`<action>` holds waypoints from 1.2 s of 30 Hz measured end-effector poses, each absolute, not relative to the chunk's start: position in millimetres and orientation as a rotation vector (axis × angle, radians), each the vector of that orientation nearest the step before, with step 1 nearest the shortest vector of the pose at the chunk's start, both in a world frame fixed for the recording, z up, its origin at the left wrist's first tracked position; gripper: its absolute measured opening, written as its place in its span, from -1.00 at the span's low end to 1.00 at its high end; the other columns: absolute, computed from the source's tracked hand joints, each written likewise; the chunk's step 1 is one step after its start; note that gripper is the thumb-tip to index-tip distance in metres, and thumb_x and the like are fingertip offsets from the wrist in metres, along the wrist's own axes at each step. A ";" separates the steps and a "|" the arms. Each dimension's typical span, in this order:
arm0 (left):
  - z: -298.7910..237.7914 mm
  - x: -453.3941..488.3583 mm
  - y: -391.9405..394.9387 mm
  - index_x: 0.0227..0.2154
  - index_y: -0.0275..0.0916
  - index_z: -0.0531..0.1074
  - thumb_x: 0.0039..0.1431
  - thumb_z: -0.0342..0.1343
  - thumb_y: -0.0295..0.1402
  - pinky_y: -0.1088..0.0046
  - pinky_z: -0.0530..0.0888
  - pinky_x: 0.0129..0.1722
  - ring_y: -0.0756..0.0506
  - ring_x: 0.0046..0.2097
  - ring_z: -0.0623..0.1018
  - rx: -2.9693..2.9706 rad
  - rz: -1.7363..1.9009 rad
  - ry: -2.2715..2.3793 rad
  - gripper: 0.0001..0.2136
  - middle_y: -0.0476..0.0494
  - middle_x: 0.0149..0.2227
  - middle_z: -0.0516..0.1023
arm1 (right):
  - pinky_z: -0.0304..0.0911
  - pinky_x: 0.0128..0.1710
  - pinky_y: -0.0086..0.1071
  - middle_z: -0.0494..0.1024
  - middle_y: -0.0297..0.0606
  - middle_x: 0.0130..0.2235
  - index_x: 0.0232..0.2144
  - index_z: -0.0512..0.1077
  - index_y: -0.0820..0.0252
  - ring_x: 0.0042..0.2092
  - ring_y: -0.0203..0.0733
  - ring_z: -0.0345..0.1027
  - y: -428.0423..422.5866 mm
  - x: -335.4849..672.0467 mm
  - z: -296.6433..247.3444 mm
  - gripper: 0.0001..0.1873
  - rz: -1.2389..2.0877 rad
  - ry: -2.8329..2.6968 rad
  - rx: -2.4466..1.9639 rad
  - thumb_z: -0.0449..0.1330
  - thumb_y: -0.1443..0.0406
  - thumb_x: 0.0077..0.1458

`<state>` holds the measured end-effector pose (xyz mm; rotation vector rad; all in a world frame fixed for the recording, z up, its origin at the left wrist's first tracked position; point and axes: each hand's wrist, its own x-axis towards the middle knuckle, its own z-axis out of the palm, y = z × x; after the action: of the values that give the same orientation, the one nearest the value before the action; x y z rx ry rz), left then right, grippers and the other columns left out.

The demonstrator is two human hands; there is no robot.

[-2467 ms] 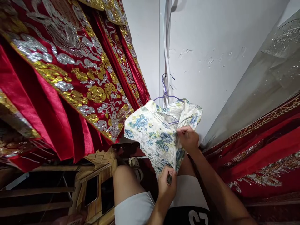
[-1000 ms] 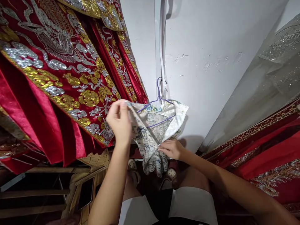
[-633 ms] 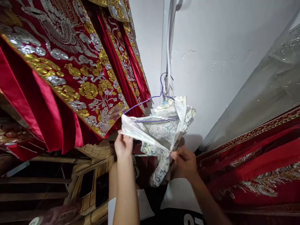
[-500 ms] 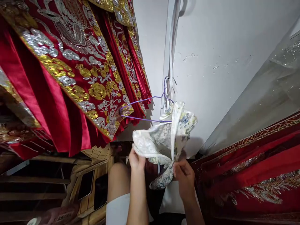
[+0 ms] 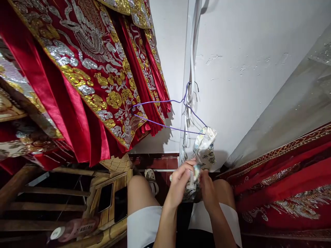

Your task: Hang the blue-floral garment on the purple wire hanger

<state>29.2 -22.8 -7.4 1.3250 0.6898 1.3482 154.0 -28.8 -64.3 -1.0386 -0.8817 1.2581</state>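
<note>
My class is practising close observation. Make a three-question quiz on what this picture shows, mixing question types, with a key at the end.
1. Multiple choice: What colour is the hanger?
A) Green
B) Purple
C) Orange

2. True or false: The floral garment covers both ends of the hanger.

3. Short answer: What are the person's left hand and right hand both touching?

Key:
1. B.
2. False. The hanger's left end is bare, seen against the red embroidered cloth.
3. The bunched fabric of the floral garment.
</note>
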 end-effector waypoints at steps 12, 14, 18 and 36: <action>-20.2 11.2 -10.2 0.02 -0.19 0.47 0.46 -0.18 -0.03 0.24 0.30 0.24 -0.21 0.16 0.46 1.688 0.949 0.739 -0.56 -0.24 0.08 0.53 | 0.43 -0.12 -0.17 0.66 -0.18 -0.32 -0.25 0.61 0.11 -0.12 0.09 0.56 -44.9 151.7 -59.8 -0.55 1.677 -0.613 -0.868 0.48 -0.03 -0.10; -29.5 2.2 -2.0 -0.10 -0.23 0.50 0.45 -0.31 0.06 0.27 0.38 0.12 -0.19 0.00 0.51 1.726 0.835 0.723 -0.43 -0.21 -0.06 0.58 | 0.42 -0.19 -0.23 0.63 -0.21 -0.39 -0.33 0.60 0.16 -0.22 0.02 0.56 -42.5 151.5 -54.2 -0.58 1.709 -0.619 -0.861 0.52 0.02 -0.17; -48.3 -22.7 12.5 -0.53 -0.23 0.33 0.36 -0.27 0.21 0.42 0.34 -0.35 -0.06 -0.41 0.33 1.901 0.565 0.722 -0.36 -0.05 -0.48 0.38 | 0.34 -0.38 -0.36 0.57 -0.26 -0.48 -0.43 0.58 0.22 -0.39 -0.14 0.47 -29.0 171.6 -38.2 -0.62 1.849 -0.871 -0.822 0.52 0.10 -0.26; 23.8 -113.5 33.4 -0.45 -0.18 0.54 0.17 0.13 -0.19 -0.03 0.25 0.09 -0.39 -0.09 0.59 2.303 0.068 1.639 -0.79 -0.30 -0.29 0.67 | 0.27 -0.15 -0.28 0.63 -0.19 -0.25 -0.29 0.53 0.15 -0.17 -0.03 0.45 142.7 227.1 39.4 -0.72 0.524 -1.841 -1.281 0.06 0.18 0.14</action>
<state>-113.5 33.4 23.8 2.3032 1.6394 0.0679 227.1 142.7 39.4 -1.2807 -1.8413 0.5243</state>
